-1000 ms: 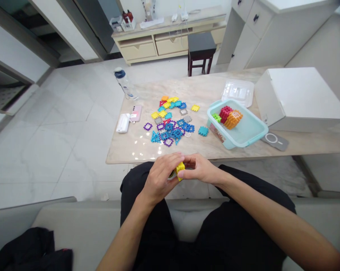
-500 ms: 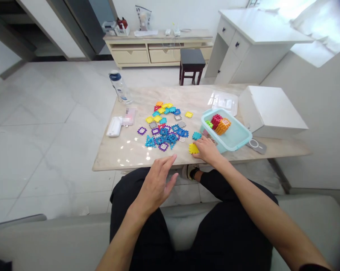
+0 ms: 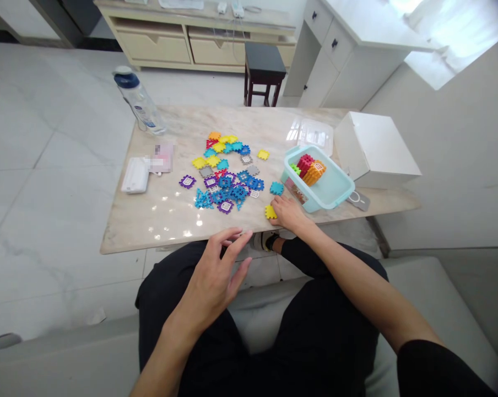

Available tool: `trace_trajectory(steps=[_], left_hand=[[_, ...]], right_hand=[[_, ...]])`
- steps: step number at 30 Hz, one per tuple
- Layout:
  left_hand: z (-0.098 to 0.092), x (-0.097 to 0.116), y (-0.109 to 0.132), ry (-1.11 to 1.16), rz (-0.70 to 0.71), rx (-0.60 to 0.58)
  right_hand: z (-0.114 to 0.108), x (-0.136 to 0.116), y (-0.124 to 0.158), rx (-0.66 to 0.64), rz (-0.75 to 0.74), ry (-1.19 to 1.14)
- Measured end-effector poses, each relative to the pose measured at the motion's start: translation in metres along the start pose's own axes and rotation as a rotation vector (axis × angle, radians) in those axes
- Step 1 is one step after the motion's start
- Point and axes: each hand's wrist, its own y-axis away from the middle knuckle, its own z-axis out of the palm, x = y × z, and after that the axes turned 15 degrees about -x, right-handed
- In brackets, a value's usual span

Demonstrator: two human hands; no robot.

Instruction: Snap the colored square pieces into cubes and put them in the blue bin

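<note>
While one right hand (image 3: 288, 212) touches one yellow piece (image 3: 270, 212), seemingly flat.

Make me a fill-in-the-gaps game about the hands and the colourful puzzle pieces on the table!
1. The right hand rests on the table touching a ______ puzzle piece.
2. The left hand is open and holds ______.
3. The orange block sits inside the ______ box.
4. The bottle has a ______ cap.

Missing words: yellow; nothing; light blue; dark blue
</note>
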Motion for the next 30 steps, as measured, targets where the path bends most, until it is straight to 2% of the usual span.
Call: trace_trajectory(steps=[13, 22, 30], left_hand=[[0.002, -0.001, -0.004, -0.03, 0.004, -0.043], [0.001, -0.001, -0.007, -0.041, 0.019, -0.073], [0.002, -0.001, -0.009, -0.053, 0.023, -0.085]], right_hand=[[-0.002, -0.003, 0.002, 0.032, -0.043, -0.063], [0.0, 0.034, 0.013, -0.009, -0.076, -0.114], [-0.004, 0.014, 0.008, -0.022, -0.036, -0.043]])
